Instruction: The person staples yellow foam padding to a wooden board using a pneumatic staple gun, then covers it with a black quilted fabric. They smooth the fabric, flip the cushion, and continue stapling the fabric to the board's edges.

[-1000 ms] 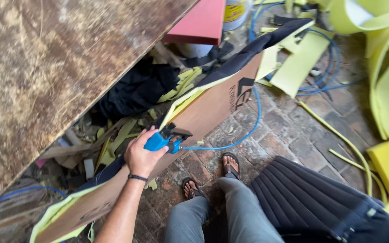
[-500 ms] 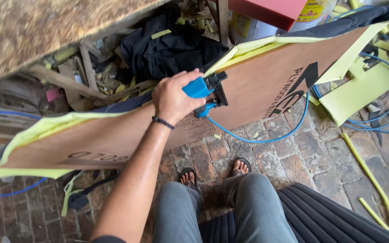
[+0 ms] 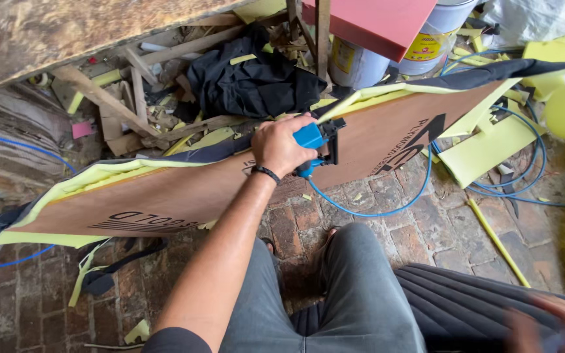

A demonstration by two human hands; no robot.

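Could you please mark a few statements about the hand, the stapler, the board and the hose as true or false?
1. The left hand grips a blue pneumatic stapler. True.
2. The stapler is pressed at the plywood board. True.
3. A red hose feeds the stapler. False: the air hose is blue.
4. The right hand also holds the board. False: it is blurred at the lower right, away from it.

Paint buckets (image 3: 436,36), black cloth (image 3: 250,82), foam scraps (image 3: 485,147).
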